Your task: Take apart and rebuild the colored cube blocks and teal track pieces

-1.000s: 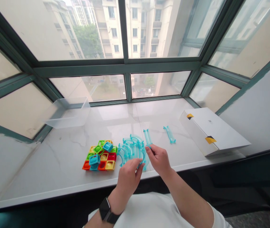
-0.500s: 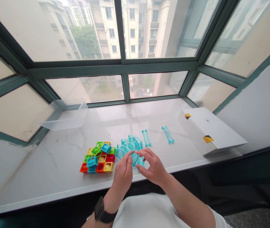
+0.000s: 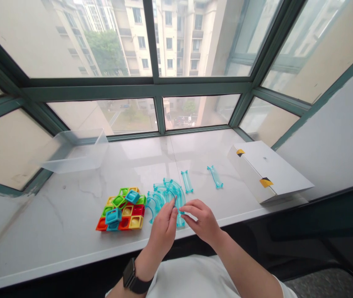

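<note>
Turquoise pieces [image 3: 166, 189] beyond left grip [image 3: 163, 224]

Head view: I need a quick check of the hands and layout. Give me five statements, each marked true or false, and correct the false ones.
1. The colourful blocks lie to the left of the turquoise pile. True.
2. The black watch is on the right wrist. False: it is on the left wrist.
3. The clear bin stands to the left of the white box. True.
4. The right hand rests on the white box. False: its fingertips are at the turquoise pile.
5. The colourful blocks are all red. False: yellow, green and blue ones show too.
</note>
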`<state>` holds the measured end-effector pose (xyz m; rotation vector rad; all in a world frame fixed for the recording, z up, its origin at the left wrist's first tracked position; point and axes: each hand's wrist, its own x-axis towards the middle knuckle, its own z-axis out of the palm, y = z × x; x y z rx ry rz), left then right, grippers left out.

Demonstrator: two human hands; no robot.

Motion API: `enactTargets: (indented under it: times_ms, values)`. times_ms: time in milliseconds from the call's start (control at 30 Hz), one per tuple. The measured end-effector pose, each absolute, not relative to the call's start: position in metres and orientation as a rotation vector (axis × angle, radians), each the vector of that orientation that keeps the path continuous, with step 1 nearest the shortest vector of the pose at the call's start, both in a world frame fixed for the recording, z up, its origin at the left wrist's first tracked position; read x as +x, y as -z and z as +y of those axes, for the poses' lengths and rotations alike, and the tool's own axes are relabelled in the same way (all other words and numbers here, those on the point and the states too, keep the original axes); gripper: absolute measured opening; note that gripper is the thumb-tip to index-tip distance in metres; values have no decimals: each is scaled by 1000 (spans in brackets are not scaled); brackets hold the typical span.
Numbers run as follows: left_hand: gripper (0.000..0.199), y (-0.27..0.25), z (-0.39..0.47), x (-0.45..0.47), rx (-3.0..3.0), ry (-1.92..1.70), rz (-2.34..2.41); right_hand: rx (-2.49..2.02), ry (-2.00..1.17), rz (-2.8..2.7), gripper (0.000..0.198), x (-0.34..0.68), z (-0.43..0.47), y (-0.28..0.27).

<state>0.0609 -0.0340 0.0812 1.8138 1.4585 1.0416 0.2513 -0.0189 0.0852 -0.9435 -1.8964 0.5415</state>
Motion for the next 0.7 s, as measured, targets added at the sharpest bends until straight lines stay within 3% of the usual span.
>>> enactTargets:
  times_ms: [267,700]
  values:
    - [47,-67,-36,62,1982,-1029,1518,-1056,-513,-1880,18,265,-21,-72]
    - [52,34,-41,17,2371,-850,1881,-1368,-300,-1704,14,323,-1,-32]
